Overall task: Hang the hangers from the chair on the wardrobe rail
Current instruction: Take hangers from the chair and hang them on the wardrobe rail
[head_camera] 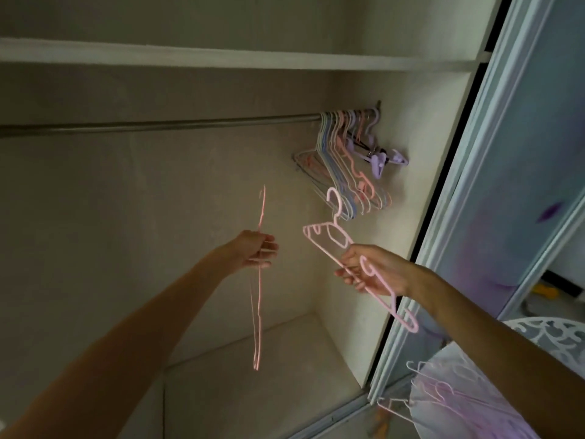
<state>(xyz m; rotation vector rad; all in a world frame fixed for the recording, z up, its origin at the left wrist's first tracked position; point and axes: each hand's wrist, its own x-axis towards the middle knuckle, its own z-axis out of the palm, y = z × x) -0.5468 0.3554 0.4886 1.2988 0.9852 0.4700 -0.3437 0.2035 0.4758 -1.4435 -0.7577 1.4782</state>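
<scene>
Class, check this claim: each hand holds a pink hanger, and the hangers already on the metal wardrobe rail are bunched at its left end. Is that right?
Not quite. The head view shows the pastel hangers already hung bunched at the right end of the metal wardrobe rail, not the left. Each hand, left hand and right hand, does hold a pink hanger.

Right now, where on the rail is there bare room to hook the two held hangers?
Free: the rail is bare from the picture's left edge up to the hung hangers. Crowded: the right end, where they bunch against the side wall. The left hand and right hand each hold a pink hanger below the rail.
</scene>
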